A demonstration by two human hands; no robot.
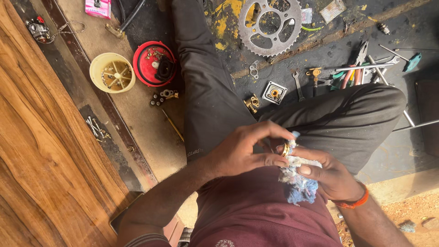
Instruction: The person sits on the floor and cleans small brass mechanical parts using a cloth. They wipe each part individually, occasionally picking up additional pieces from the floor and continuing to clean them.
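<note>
Fingers (274, 161) of the left hand (247, 148) are curled inward, thumb and forefinger pinched on a small brass-coloured metal ring (285, 149); the remaining fingers arch loosely above it, not spread. Right hand (327, 176) lies at three o'clock of the left, palm cupped, its fingers closed around a frayed wad of white and blue cotton rag (299, 180), the thumb pressed onto the cloth. Ring and rag are touching, the ring seated at the rag's upper edge, at about eleven o'clock of the wad. Both hands meet over the lap, above a maroon shirt (256, 215) and beside the dark grey trousers (210, 91).

Surroundings noted: a large toothed steel sprocket (270, 26) lies on the stained floor at twelve o'clock, well apart from the hands. A round red plastic lid holding small parts (154, 64) sits at ten o'clock, with a cream plastic round container (112, 72) just beside it. A square metal flange with brass centre (274, 93) rests near the knee. Loose spanners and pliers (356, 68) are scattered at two o'clock. Wooden board (41, 151) runs along nine o'clock.
</note>
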